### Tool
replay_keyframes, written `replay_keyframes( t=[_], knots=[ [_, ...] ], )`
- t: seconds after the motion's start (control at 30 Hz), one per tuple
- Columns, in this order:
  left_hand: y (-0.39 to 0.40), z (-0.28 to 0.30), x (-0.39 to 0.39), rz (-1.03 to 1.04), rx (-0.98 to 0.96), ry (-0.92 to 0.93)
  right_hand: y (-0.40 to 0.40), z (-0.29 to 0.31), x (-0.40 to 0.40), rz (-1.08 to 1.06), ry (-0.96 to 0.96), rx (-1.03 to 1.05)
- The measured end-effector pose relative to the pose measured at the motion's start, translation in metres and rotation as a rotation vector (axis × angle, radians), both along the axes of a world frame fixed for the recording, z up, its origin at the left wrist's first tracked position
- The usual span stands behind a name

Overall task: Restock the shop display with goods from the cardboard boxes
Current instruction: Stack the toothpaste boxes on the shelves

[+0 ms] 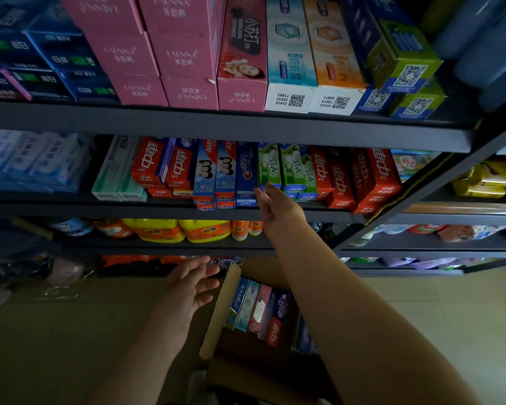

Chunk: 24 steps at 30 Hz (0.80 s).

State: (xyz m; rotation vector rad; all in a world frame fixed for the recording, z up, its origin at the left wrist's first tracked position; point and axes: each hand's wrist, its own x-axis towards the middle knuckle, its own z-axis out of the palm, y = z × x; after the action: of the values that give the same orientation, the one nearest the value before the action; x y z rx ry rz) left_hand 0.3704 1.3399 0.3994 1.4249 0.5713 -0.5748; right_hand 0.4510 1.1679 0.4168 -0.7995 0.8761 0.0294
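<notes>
A cardboard box is seen on the floor below the shelving, its flap raised along the left side, and upright toothpaste cartons in blue, teal, pink and red are packed inside it. Just left of the flap the left hand is held above the floor with fingers spread and straight; nothing is gripped by it. The right hand is stretched up to the front edge of the middle shelf, its fingers extended and loosely apart, and the fingertips are laid against the lower end of a green toothpaste carton; whether the carton is pinched cannot be told.

On that shelf the green carton is flanked by a blue carton on the left and by further green and red cartons toward the right end; red and blue-white cartons and pale green ones are ranged toward the left. The upper shelf is loaded with pink boxes, with white, orange and blue-green cartons toward its right end. On the shelf beneath, yellow bottles are stood near the front edge.
</notes>
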Motion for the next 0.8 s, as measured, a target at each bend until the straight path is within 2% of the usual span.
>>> replay_keyframes(
  t=[0.27, 0.33, 0.43, 0.5, 0.57, 0.63, 0.67, 0.8],
  knots=[
    [0.0, -0.001, -0.001, -0.013, 0.01, 0.019, 0.002, -0.002, 0.001, -0.022, 0.036, -0.013],
    [0.001, -0.001, 0.0, -0.007, 0.006, 0.027, 0.001, -0.006, -0.001, -0.008, 0.126, -0.272],
    [0.003, -0.001, 0.0, -0.011, 0.011, 0.021, -0.01, -0.015, -0.013, -0.033, 0.195, -0.877],
    [0.005, 0.001, -0.001, -0.028, 0.009, 0.016, -0.024, -0.018, -0.018, 0.09, 0.101, -1.161],
    [0.006, 0.002, -0.003, -0.037, 0.009, 0.017, -0.036, -0.02, -0.016, 0.337, 0.097, -1.366],
    [0.007, 0.001, -0.006, -0.044, 0.013, 0.016, -0.042, -0.024, -0.011, 0.535, 0.133, -1.528],
    [0.008, 0.0, -0.007, -0.047, 0.015, 0.02, -0.044, -0.024, -0.008, 0.562, 0.13, -1.561],
    [0.013, -0.003, -0.01, -0.053, 0.032, 0.039, -0.044, -0.025, -0.005, 0.464, 0.055, -1.51]
  ],
)
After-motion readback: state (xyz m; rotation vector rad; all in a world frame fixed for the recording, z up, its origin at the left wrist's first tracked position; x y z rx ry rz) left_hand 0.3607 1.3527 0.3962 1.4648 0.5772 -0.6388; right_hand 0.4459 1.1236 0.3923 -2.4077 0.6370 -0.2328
